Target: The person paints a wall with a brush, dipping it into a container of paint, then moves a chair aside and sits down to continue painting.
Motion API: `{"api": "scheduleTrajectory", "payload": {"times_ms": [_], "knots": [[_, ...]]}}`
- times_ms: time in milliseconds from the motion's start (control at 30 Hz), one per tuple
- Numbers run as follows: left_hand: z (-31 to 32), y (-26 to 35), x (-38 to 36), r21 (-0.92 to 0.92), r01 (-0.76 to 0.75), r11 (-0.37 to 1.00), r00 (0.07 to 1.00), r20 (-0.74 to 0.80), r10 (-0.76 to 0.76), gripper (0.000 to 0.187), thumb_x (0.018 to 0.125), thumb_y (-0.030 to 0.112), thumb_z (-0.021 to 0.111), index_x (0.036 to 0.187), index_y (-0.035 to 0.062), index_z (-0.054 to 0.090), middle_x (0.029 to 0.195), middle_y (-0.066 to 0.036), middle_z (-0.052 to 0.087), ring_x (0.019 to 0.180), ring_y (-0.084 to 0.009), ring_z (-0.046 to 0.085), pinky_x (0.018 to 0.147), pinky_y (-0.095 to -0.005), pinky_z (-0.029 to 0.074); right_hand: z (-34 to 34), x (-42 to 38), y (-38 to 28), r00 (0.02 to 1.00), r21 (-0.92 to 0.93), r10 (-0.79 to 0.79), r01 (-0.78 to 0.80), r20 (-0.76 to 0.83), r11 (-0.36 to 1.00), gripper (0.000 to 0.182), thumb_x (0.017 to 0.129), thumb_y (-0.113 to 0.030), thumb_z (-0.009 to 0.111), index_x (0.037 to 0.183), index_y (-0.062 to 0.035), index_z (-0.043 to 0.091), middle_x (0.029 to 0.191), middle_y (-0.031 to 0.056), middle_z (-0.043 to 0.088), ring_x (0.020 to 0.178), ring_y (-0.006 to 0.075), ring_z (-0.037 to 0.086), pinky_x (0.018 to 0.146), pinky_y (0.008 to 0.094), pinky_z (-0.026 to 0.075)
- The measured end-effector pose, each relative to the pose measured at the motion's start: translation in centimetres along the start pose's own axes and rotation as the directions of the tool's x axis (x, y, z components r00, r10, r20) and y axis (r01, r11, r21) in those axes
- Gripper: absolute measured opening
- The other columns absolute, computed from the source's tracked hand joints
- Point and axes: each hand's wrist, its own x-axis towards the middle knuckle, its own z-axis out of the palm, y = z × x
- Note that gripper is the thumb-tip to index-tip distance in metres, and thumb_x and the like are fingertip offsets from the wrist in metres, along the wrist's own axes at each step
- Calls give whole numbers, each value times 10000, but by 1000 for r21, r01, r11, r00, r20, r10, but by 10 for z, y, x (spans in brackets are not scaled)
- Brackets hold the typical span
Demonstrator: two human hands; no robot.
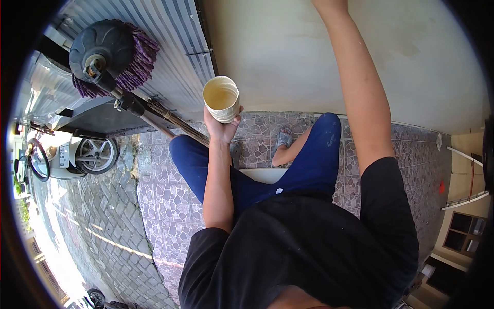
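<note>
My left hand (222,126) is wrapped round the lower part of a cream-coloured cup (225,114) and holds it upright over the tiled floor, in front of the wall. The cup's mouth faces me, and its inside looks yellowish, with uneven pale streaks on its wall. My right arm stretches up along the pale wall (278,62). Only the heel of my right hand (330,3) shows at the top edge; its fingers are cut off by the frame.
A mop with purple strands (141,56) leans by the corrugated metal sheet (175,31) at left, beside a bundle of thin sticks (175,121). A parked motorbike (95,155) stands beyond on the paving (108,216). My sandalled feet (283,140) rest on patterned tiles (254,135).
</note>
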Motion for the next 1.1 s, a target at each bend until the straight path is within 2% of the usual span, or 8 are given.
{"api": "scheduleTrajectory", "payload": {"times_ms": [67, 233, 333, 500, 567, 733, 933, 1100], "knots": [[-2, -1, 1, -23, 10, 1000, 999, 32, -9, 600, 1067, 558, 361, 1330, 80, 610, 1111, -143, 712, 846, -348, 722, 510, -331, 556, -29, -3, -3, 990, -37, 91, -95, -107, 995, 168, 961, -58, 758, 1045, 86, 733, 971, 87, 775, 841, 148, 732, 760, 288, 576], [2, -4, -4, 3, 29, 1000, 999, 43, -29, 593, 1056, 530, 345, 1313, 72, 619, 1098, -149, 722, 834, -323, 724, 514, -332, 556, -72, -14, -26, 974, -206, 38, -84, -222, 975, 195, 973, -70, 757, 1078, 90, 720, 998, 102, 770, 858, 145, 728, 794, 277, 578], [9, -8, -1, -5, 52, 999, 998, 31, -52, 597, 1049, 529, 347, 1302, 68, 628, 1084, -152, 729, 832, -315, 724, 519, -329, 557, -46, -12, -43, 979, -100, 27, -48, -204, 994, 225, 959, -68, 780, 1072, 116, 718, 972, 136, 762, 826, 177, 753, 773, 295, 607], [8, -16, 7, -19, 64, 998, 996, 62, -63, 651, 1058, 607, 355, 1316, 73, 624, 1078, -169, 721, 798, -341, 734, 508, -345, 608, 30, -7, -28, 986, 145, 161, -153, -50, 978, 246, 964, -100, 788, 1090, 101, 726, 994, 119, 766, 822, 156, 732, 765, 291, 590], [9, -18, 11, -34, 83, 996, 993, 81, -80, 655, 1059, 610, 354, 1314, 71, 625, 1077, -168, 722, 793, -340, 736, 518, -342, 614, 47, -9, -10, 990, 55, 137, -139, 43, 989, 219, 925, -120, 820, 1030, 65, 769, 935, 119, 789, 842, 172, 757, 777, 304, 605], [5, -19, 12, -39, 92, 995, 993, 75, -89, 653, 1057, 609, 359, 1309, 70, 627, 1077, -165, 722, 801, -339, 734, 510, -336, 601, 8, -20, 2, 999, -132, 31, -28, 15, 991, 207, 909, -103, 821, 1038, 52, 778, 964, 139, 797, 861, 206, 766, 790, 327, 598], [9, -18, 7, -43, 106, 993, 992, 72, -103, 652, 1054, 611, 362, 1295, 69, 632, 1076, -163, 723, 807, -337, 733, 503, -332, 588, -27, -36, -27, 972, -203, 109, -152, -207, 967, 221, 936, -97, 806, 1076, 70, 765, 973, 138, 784, 891, 182, 756, 778, 307, 595], [15, -23, 7, -26, 95, 995, 993, 68, -93, 643, 1057, 606, 362, 1292, 72, 633, 1063, -164, 726, 809, -337, 735, 508, -330, 588, 27, -26, -30, 979, 107, 195, -188, -54, 976, 257, 949, -119, 802, 1106, 78, 753, 989, 126, 785, 891, 169, 752, 786, 306, 601]]}}
